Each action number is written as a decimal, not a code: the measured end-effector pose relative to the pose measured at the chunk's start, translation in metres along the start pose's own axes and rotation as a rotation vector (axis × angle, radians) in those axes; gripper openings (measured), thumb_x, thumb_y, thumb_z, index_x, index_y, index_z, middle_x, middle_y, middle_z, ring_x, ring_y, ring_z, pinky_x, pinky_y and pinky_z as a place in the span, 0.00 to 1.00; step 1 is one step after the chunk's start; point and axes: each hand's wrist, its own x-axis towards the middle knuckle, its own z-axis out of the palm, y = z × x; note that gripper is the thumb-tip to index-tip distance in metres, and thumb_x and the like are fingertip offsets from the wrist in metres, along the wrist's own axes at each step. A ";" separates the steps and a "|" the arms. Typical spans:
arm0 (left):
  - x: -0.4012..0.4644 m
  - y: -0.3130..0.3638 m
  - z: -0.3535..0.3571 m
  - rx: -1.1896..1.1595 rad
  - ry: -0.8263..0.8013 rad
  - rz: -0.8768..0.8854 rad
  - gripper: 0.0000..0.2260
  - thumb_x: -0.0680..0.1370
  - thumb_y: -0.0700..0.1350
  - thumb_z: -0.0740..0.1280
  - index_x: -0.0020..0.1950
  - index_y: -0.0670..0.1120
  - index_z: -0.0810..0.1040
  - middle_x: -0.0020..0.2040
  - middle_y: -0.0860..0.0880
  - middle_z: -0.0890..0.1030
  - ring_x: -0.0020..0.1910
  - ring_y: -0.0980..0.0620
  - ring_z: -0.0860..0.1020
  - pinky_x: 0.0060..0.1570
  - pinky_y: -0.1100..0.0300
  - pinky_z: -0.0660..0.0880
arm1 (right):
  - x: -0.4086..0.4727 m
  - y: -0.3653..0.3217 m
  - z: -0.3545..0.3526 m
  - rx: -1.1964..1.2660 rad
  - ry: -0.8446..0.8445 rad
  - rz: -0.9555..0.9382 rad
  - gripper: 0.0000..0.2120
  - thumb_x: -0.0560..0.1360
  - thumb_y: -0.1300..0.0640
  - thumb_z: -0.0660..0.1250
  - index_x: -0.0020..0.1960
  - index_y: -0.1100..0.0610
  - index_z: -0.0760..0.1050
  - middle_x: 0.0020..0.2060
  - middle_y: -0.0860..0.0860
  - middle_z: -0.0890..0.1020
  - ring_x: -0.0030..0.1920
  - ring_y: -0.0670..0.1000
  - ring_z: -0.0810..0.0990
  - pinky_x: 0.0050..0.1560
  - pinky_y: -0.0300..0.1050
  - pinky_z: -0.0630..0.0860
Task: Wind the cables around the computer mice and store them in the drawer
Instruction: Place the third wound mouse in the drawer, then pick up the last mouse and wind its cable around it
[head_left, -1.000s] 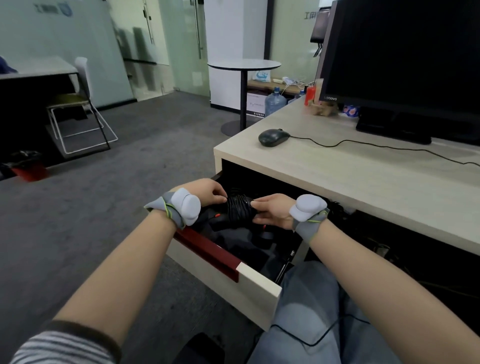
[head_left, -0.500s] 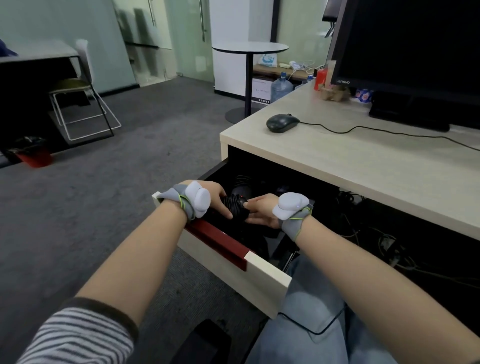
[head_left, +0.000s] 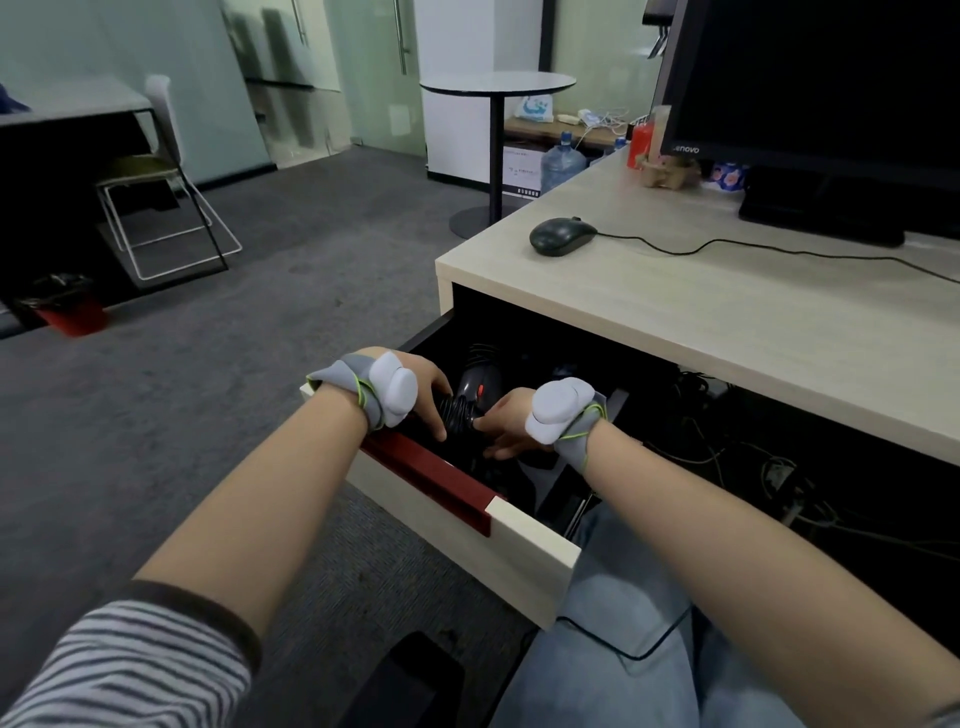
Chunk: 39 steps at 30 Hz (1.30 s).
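Both hands reach into the open drawer (head_left: 519, 540) under the desk. A black mouse with its cable wound around it (head_left: 456, 413) sits low inside, held between my left hand (head_left: 423, 392) and my right hand (head_left: 506, 423). Just behind it in the drawer lies another black mouse with a red wheel (head_left: 480, 387), also cable-wrapped. A third black mouse (head_left: 563, 236) rests on the desk top (head_left: 675, 332), its cable trailing loose to the right toward the monitor.
A black monitor (head_left: 810, 104) stands on the desk at the right. Tangled cables (head_left: 753, 467) hang in the dark space under the desk. A round table (head_left: 497, 83), a white chair (head_left: 161, 171) and grey carpet lie beyond. My knees sit below the drawer front.
Both hands have lowered the wrapped mouse deeper into the drawer, beside the mouse with the red wheel. The view has shifted slightly left and down.
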 end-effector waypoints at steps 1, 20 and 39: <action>0.000 -0.001 0.001 -0.015 -0.009 0.007 0.33 0.69 0.54 0.74 0.71 0.48 0.67 0.68 0.50 0.72 0.66 0.50 0.72 0.63 0.60 0.68 | 0.000 0.000 -0.002 -0.062 -0.004 -0.016 0.09 0.76 0.61 0.64 0.54 0.64 0.74 0.39 0.57 0.78 0.33 0.52 0.78 0.37 0.41 0.78; -0.003 0.002 -0.028 -0.090 -0.020 -0.056 0.29 0.75 0.56 0.66 0.73 0.46 0.64 0.72 0.48 0.68 0.69 0.49 0.68 0.68 0.57 0.64 | 0.003 -0.030 -0.030 -0.519 0.094 -0.179 0.15 0.75 0.54 0.65 0.32 0.51 0.66 0.30 0.48 0.72 0.29 0.47 0.70 0.32 0.39 0.69; 0.054 0.001 -0.073 -0.195 0.257 -0.238 0.16 0.77 0.49 0.64 0.29 0.50 0.68 0.30 0.52 0.72 0.29 0.54 0.72 0.32 0.62 0.70 | -0.029 -0.092 -0.111 -0.245 0.041 -0.032 0.16 0.79 0.53 0.58 0.40 0.65 0.70 0.35 0.55 0.75 0.23 0.47 0.75 0.33 0.36 0.71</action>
